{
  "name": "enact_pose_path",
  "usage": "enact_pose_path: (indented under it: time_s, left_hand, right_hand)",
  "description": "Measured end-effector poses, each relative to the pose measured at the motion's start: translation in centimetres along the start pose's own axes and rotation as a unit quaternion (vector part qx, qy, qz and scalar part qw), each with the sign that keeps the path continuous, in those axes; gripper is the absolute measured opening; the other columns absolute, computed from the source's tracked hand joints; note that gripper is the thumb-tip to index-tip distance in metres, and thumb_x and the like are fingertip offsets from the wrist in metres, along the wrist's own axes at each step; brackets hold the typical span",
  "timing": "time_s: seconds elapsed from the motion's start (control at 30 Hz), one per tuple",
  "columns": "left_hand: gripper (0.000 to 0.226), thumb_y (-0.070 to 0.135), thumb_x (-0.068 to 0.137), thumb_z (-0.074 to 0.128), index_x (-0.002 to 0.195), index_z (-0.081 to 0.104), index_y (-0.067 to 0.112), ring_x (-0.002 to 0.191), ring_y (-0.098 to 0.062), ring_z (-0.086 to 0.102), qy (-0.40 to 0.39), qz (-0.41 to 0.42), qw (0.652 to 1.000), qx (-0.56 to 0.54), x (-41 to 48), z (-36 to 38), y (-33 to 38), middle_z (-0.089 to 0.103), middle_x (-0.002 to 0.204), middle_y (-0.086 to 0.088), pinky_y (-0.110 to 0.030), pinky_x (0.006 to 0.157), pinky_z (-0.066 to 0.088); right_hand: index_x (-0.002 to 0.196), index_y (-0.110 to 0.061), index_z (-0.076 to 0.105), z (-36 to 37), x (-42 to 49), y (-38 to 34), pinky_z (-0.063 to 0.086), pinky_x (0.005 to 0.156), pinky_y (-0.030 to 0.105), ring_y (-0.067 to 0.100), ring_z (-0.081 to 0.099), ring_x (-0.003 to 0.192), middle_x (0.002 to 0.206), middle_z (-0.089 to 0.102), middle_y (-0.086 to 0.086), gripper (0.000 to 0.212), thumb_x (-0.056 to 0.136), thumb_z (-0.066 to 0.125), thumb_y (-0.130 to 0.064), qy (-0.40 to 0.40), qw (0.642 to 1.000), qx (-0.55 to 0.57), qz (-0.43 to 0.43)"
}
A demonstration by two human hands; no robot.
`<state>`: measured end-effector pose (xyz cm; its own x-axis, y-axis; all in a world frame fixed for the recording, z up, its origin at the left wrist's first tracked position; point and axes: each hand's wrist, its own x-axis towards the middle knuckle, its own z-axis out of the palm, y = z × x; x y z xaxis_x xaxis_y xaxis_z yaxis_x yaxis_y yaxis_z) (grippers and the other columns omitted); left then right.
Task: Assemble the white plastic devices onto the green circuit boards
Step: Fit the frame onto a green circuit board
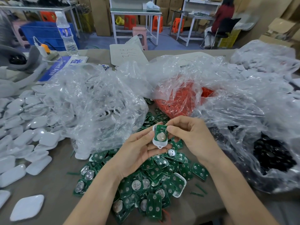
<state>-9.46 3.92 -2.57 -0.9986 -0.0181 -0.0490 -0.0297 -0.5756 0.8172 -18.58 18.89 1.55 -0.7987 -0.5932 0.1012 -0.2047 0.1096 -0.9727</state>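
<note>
Because your left hand [139, 150] lies palm-up under the white plastic device [159, 144], fingers curled beneath its lower end and thumb against its left rim, the shell faces you open side up. Your right hand [190, 135] pinches the top right corner, its thumb on the green circuit board [160, 132] that sits inside with its round metal cell showing. I judge that you are pressing the board home into the shell.

You hold the pair off the table [53, 172], just above the heap of loose boards [155, 176] at 6 o'clock, likely so the next board is a short reach. At 5 o'clock in that heap lies a second shell [179, 185] with a board in it. White covers [24, 127] spread out at 9 o'clock. Further out, a clear bag of white parts [97, 103] sits at 11, red parts [181, 98] at 1, and black parts [272, 155] at 3.
</note>
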Motion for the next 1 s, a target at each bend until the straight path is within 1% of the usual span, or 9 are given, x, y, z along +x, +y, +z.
enact_pose_path:
  time_s: [0.07,0.13,0.3,0.47,0.6,0.73,0.8,0.9,1.0]
  left_hand:
    - [0.043,0.02,0.091,0.049,0.132,0.054,0.011,0.097,-0.03,0.071,-0.003,0.0,1.0,0.002,-0.02,-0.01,0.04,0.07,0.115,-0.018,-0.027,0.079,0.058]
    - [0.043,0.019,0.091,0.05,0.133,0.053,0.01,0.098,-0.03,0.071,-0.005,0.002,1.0,0.003,-0.03,-0.02,0.08,0.07,0.114,-0.017,-0.027,0.08,0.058]
    - [0.045,0.019,0.092,0.049,0.135,0.052,0.008,0.098,-0.031,0.07,0.002,-0.002,1.0,0.001,0.02,-0.08,0.05,0.068,0.118,-0.02,-0.027,0.082,0.058]
    - [0.044,0.019,0.092,0.05,0.135,0.052,0.009,0.099,-0.031,0.07,0.0,-0.003,1.0,0.0,-0.02,-0.18,-0.01,0.07,0.115,-0.018,-0.027,0.081,0.057]
    - [0.042,0.019,0.091,0.05,0.132,0.054,0.01,0.099,-0.032,0.07,0.001,-0.003,1.0,0.001,-0.03,-0.23,-0.1,0.071,0.114,-0.017,-0.027,0.081,0.057]
    - [0.042,0.019,0.088,0.052,0.129,0.056,0.009,0.098,-0.031,0.071,0.002,-0.002,1.0,0.003,-0.02,-0.22,-0.15,0.071,0.112,-0.017,-0.026,0.079,0.057]
    - [0.045,0.017,0.087,0.053,0.131,0.054,0.008,0.097,-0.031,0.071,0.004,0.003,1.0,0.017,0.02,-0.22,-0.15,0.072,0.111,-0.016,-0.025,0.079,0.057]
    - [0.049,0.011,0.084,0.057,0.133,0.052,0.008,0.097,-0.029,0.071,0.004,0.015,0.998,0.056,0.11,-0.06,-0.23,0.072,0.108,-0.015,-0.024,0.08,0.056]
    - [0.042,0.002,0.088,0.054,0.13,0.054,0.007,0.094,-0.028,0.072,0.009,0.023,0.996,0.082,0.28,-0.08,-0.45,0.072,0.103,-0.015,-0.023,0.079,0.056]
  right_hand:
    - [0.083,-0.012,0.072,0.05,-0.06,0.03,0.048,0.057,0.014,0.006,0.062,0.063,0.074,0.073,-0.001,0.009,0.085,0.068,-0.004,0.002,1.0,-0.008,0.0]
    - [0.083,-0.014,0.072,0.09,-0.09,0.06,0.048,0.058,0.013,0.005,0.063,0.064,0.075,0.073,-0.005,0.01,0.085,0.068,-0.006,0.004,1.0,-0.02,-0.002]
    - [0.082,-0.018,0.072,0.1,0.02,0.21,0.048,0.061,0.013,0.007,0.066,0.066,0.076,0.073,-0.003,0.011,0.084,0.07,-0.008,0.011,0.999,-0.041,-0.002]
    - [0.08,-0.025,0.071,-0.05,0.23,0.34,0.049,0.063,0.015,0.008,0.069,0.069,0.079,0.074,-0.009,0.013,0.084,0.071,-0.013,0.0,0.997,-0.077,0.004]
    - [0.082,-0.025,0.072,-0.08,0.17,0.32,0.049,0.063,0.014,0.006,0.068,0.068,0.079,0.073,-0.01,0.013,0.085,0.07,-0.013,-0.006,0.997,-0.083,-0.003]
    - [0.08,-0.023,0.071,0.11,0.05,0.33,0.048,0.06,0.012,0.0,0.066,0.063,0.072,0.072,-0.012,0.013,0.085,0.07,-0.012,0.004,0.996,-0.092,-0.008]
    - [0.08,-0.024,0.071,0.23,0.01,0.3,0.051,0.062,0.014,0.003,0.067,0.064,0.071,0.072,-0.01,0.012,0.084,0.071,-0.012,0.013,0.993,-0.114,-0.016]
    - [0.08,-0.023,0.071,0.39,-0.07,0.37,0.056,0.067,0.021,0.01,0.068,0.067,0.072,0.072,-0.005,0.012,0.082,0.072,-0.012,0.028,0.992,-0.122,-0.02]
    - [0.084,-0.027,0.066,0.47,-0.15,0.52,0.054,0.063,0.017,0.01,0.066,0.068,0.071,0.067,-0.007,0.019,0.079,0.075,-0.012,0.037,0.994,-0.106,-0.011]
